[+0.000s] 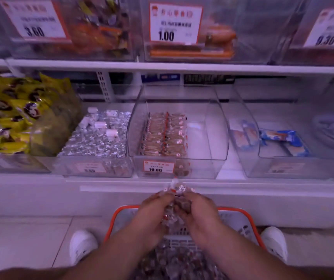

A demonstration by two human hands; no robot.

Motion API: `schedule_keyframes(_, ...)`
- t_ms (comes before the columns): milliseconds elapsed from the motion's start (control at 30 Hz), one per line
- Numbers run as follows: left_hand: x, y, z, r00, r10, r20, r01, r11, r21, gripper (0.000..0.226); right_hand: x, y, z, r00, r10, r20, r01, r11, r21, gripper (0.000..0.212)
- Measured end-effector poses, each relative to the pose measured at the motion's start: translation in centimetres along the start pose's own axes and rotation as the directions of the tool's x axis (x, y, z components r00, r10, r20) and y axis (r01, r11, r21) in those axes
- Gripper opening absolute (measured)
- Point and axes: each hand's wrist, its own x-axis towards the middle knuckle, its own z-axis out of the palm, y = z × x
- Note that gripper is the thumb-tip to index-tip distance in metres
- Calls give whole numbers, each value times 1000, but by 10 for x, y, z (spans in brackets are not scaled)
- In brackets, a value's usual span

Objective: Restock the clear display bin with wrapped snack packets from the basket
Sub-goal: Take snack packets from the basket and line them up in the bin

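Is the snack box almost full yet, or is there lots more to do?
Not yet. The clear display bin has two neat rows of packets on its left side; its right side is bare. Both hands, left hand and right hand, hold a bunch of wrapped packets over the basket, which has many more inside.

The clear display bin (212,138) stood open on top, its right half bare; packed rows of snack packets (163,134) filled the left half, and the shelf (162,66) above overhung its rear.
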Motion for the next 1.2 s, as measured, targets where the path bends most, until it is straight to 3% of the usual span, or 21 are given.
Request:
schedule_keyframes(100,-21,14,10,996,48,74,-45,998,-41,22,-25,-19,10,994,-108,23,109,993,-40,11)
schedule_keyframes(200,-27,25,3,994,57,98,-64,995,72,17,-34,-46,-5,977,-169,129,198,944,-263,14)
schedule_keyframes(367,-10,33,-2,998,50,36,-55,990,131,15,-27,-91,-46,940,-34,340,204,853,-481,15)
schedule_keyframes(467,3,30,10,999,52,-11,-48,977,207,19,-19,-106,-41,862,76,501,319,687,-653,15)
schedule_keyframes(567,11,28,23,996,-78,49,69,985,160,26,-9,-101,-25,861,66,505,411,495,-766,9)
schedule_keyframes(633,15,27,28,993,-93,69,81,984,161,32,-3,-95,-18,878,0,479,417,492,-764,15)
schedule_keyframes(733,17,25,29,996,22,83,-37,982,186,32,0,-86,-12,892,-117,438,429,525,-735,30)
schedule_keyframes(833,14,29,26,997,30,68,-39,989,143,29,-4,-85,-18,843,-265,467,536,474,-699,32)
schedule_keyframes(933,10,29,25,1000,16,-2,-16,990,138,33,-14,-93,-28,781,-417,465,620,601,-505,36)
schedule_keyframes(1033,3,25,32,999,-7,36,4,998,71,42,-19,-87,-23,763,-459,455,639,642,-424,46)
schedule_keyframes(1100,-1,23,39,994,-25,102,23,999,24,46,-18,-70,-12,765,-471,440,643,605,-470,54)
schedule_keyframes(1200,-4,24,44,990,-46,133,52,998,-46,57,-20,-57,-6,706,-574,415,689,421,-589,72)
